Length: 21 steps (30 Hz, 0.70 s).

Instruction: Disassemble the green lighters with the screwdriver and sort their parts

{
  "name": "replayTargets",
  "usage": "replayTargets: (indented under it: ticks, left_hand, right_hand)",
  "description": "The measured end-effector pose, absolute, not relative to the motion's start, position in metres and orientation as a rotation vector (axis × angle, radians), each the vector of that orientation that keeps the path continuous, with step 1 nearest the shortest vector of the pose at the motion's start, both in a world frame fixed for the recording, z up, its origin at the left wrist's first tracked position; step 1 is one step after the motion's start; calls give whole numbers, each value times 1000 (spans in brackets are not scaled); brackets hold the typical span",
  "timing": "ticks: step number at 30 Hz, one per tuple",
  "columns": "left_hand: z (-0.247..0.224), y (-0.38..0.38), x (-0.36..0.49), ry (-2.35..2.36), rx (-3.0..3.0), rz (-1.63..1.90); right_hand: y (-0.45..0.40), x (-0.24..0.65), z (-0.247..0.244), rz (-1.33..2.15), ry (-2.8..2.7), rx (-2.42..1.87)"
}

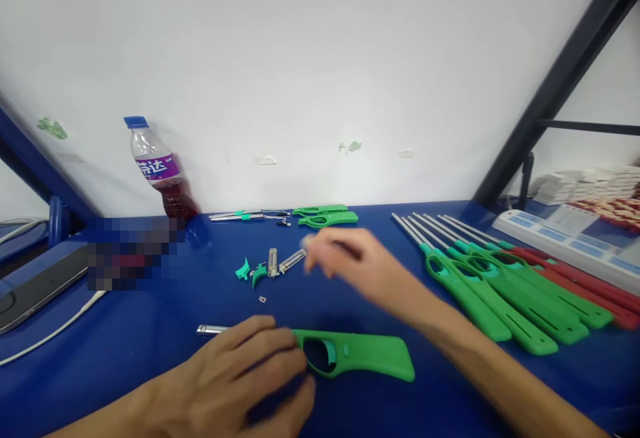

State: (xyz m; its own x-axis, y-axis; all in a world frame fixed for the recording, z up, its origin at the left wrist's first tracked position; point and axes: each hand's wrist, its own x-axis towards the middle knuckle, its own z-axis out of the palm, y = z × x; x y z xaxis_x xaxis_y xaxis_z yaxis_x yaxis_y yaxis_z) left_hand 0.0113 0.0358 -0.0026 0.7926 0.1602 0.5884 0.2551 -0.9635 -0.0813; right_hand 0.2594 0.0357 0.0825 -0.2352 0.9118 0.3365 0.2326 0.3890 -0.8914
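Observation:
A green long-neck lighter (370, 355) with a metal barrel lies across the near part of the blue table. My left hand (255, 371) is closed over its neck, hiding the join between barrel and handle. My right hand (350, 265) hovers beyond the lighter, its curled fingers smeared by motion; whether they hold anything does not show. Close to its fingertips lies a clear fuel tank (293, 261), with a second clear tank (273, 261) beside it. Left of these are a dark green trigger (259, 275), a teal trigger (243, 269) and a tiny metal piece (263, 299).
Metal barrel rods (237, 216) and green handle shells (327, 219) lie by the wall. Several green lighters (505, 291) and red ones (590, 285) fan out on the right, beside a white power strip (565, 248). A drink bottle (160, 168) stands back left, near a phone (45, 285).

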Motion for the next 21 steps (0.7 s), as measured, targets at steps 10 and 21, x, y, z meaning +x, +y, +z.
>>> replayTargets:
  ticks: [10, 21]
  left_hand:
    - [19, 55, 33, -445, -3139, -559]
    - [13, 65, 31, -571, -3027, -694]
  right_hand:
    - [-16, 300, 91, 1403, -705, -387]
    - [-12, 283, 87, 1269, -731, -535]
